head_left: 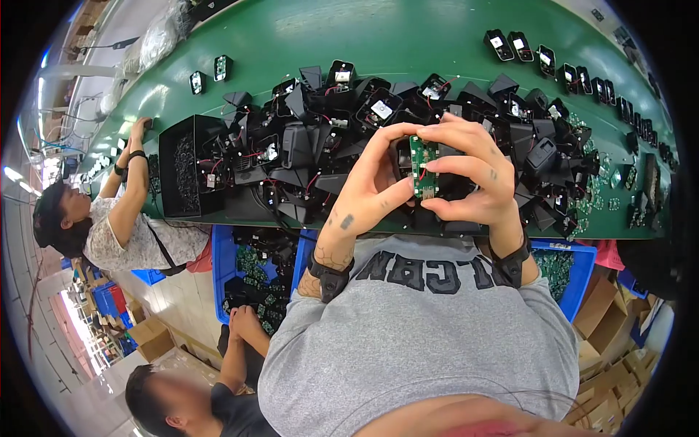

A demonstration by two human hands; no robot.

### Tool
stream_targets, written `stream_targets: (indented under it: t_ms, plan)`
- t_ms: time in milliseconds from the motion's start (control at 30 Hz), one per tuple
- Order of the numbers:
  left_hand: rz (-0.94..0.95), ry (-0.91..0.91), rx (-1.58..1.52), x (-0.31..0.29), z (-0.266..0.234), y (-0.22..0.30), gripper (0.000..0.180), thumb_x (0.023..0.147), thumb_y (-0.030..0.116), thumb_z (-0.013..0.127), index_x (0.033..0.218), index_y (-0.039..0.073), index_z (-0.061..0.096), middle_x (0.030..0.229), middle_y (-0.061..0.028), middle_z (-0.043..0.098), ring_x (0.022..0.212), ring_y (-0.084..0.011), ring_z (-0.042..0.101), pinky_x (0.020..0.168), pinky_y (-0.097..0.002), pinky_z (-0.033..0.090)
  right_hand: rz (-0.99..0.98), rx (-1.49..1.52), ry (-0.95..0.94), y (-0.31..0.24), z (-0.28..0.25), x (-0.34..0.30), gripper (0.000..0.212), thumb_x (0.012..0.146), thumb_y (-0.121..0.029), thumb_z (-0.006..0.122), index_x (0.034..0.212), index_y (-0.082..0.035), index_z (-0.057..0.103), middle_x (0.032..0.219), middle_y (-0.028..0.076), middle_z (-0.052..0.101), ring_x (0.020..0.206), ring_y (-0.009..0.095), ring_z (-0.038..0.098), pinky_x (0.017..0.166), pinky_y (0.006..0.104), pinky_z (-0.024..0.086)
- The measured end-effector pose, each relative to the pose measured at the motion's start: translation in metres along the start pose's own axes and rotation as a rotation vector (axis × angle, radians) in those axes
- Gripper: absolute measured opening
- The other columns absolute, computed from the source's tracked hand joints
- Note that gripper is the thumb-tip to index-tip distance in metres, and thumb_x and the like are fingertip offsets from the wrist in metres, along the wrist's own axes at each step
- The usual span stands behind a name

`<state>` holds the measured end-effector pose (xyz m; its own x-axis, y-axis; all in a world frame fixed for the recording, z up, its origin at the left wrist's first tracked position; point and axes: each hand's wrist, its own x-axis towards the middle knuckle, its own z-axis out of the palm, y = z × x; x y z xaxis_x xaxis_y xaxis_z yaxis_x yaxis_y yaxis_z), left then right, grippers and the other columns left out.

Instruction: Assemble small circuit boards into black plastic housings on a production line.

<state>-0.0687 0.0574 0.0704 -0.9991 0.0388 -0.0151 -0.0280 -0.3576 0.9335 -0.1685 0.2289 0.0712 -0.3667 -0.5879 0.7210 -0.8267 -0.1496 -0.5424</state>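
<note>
A narrow green circuit board [418,156] is held upright in front of me, with a silver connector at its lower end. My left hand [368,178] grips its left side, thumb against the face and index finger at the top edge. On the other side, my right hand [477,167] is closed on the board with fingertips at its top, middle and lower right. Part of a black housing shows behind the board; how the two are joined is hidden. Below my hands lies a heap of black plastic housings [297,146], some with red wires.
A black bin [166,197] of small dark parts stands left on the green table [349,36]. Loose green boards [593,189] lie right. Blue crates [220,280] with boards sit below the front edge. Rows of housings [499,45] line the far right. Two co-workers are at left.
</note>
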Motion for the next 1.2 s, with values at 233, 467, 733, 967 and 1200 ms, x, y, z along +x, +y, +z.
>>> stream_targets:
  t_ms: [233, 467, 733, 967, 1200]
  plan:
    - [0.132, 0.046, 0.078, 0.004, 0.006, -0.006, 0.050, 0.084, 0.002, 0.061, 0.130, 0.004, 0.042, 0.120, -0.0050, 0.050, 0.107, -0.0138, 0.051, 0.094, -0.0276, 0.042, 0.051, 0.078, 0.024, -0.002, 0.001, -0.002, 0.047, 0.058, -0.019, 0.084, 0.098, -0.006, 0.063, 0.114, 0.020, 0.063, 0.104, 0.036, 0.060, 0.093, 0.0494, 0.046]
    - [0.091, 0.065, 0.078, 0.004, 0.007, -0.001, 0.049, 0.088, 0.007, 0.063, 0.134, 0.004, 0.044, 0.117, -0.0041, 0.053, 0.105, -0.0122, 0.052, 0.094, -0.0274, 0.042, 0.007, 0.054, 0.050, -0.003, 0.006, -0.005, 0.047, 0.059, -0.020, 0.085, 0.098, -0.007, 0.062, 0.113, 0.019, 0.063, 0.104, 0.037, 0.060, 0.093, 0.0505, 0.047]
    - [-0.043, 0.129, -0.138, 0.005, 0.012, -0.009, 0.067, 0.085, -0.005, 0.050, 0.148, 0.008, 0.031, 0.126, -0.0036, 0.054, 0.100, -0.0064, 0.053, 0.081, -0.0205, 0.047, 0.001, 0.004, 0.020, -0.002, 0.008, -0.008, 0.048, 0.059, -0.016, 0.085, 0.101, -0.006, 0.063, 0.114, 0.019, 0.063, 0.105, 0.035, 0.060, 0.099, 0.0541, 0.043]
    - [-0.084, 0.119, -0.241, 0.004, 0.010, -0.007, 0.070, 0.081, -0.009, 0.045, 0.147, 0.010, 0.032, 0.123, -0.0055, 0.055, 0.100, -0.0073, 0.055, 0.078, -0.0224, 0.051, 0.005, -0.059, -0.083, -0.005, 0.001, -0.006, 0.047, 0.060, -0.018, 0.085, 0.101, -0.007, 0.065, 0.117, 0.014, 0.064, 0.111, 0.034, 0.059, 0.102, 0.0550, 0.039]
    - [-0.026, 0.019, -0.393, 0.006, 0.007, -0.006, 0.078, 0.080, -0.004, 0.055, 0.149, 0.003, 0.019, 0.133, -0.0165, 0.048, 0.117, -0.0250, 0.055, 0.088, -0.0370, 0.055, 0.067, -0.073, -0.134, -0.005, -0.003, -0.006, 0.043, 0.063, -0.020, 0.082, 0.101, -0.009, 0.067, 0.118, 0.009, 0.065, 0.117, 0.034, 0.055, 0.107, 0.0563, 0.032]
